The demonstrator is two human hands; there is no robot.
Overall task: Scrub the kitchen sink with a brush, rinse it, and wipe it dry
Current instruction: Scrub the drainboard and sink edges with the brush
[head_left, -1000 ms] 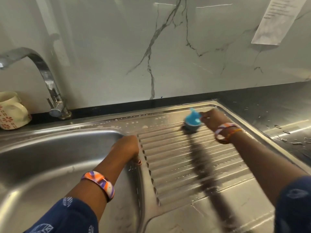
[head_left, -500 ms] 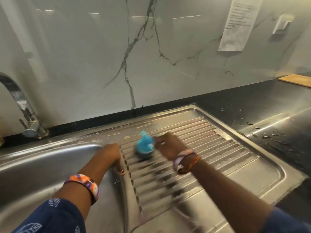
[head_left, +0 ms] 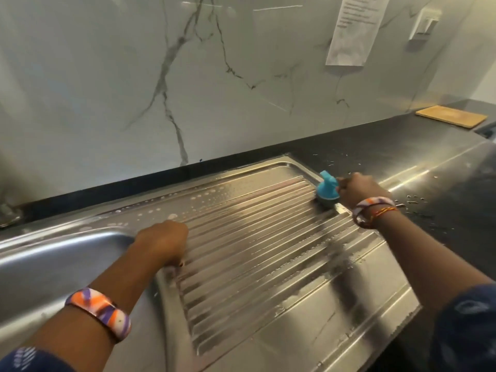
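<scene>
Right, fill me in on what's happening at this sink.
A person is scrubbing the sink's ribbed draining board. The right hand grips a blue brush pressed down at the board's far right corner. The left hand grips the rim between the basin and the board. Soap suds dot the back edge, and water drops lie on the black counter.

The left hand's [head_left: 163, 241] fingertips curl out of sight over the basin [head_left: 53, 261] edge. The brush's [head_left: 328, 189] bristles are hidden under its blue top. The note's [head_left: 353, 28] print is too blurred to read, and the tap base [head_left: 6, 214] is cut off at the left edge.
</scene>
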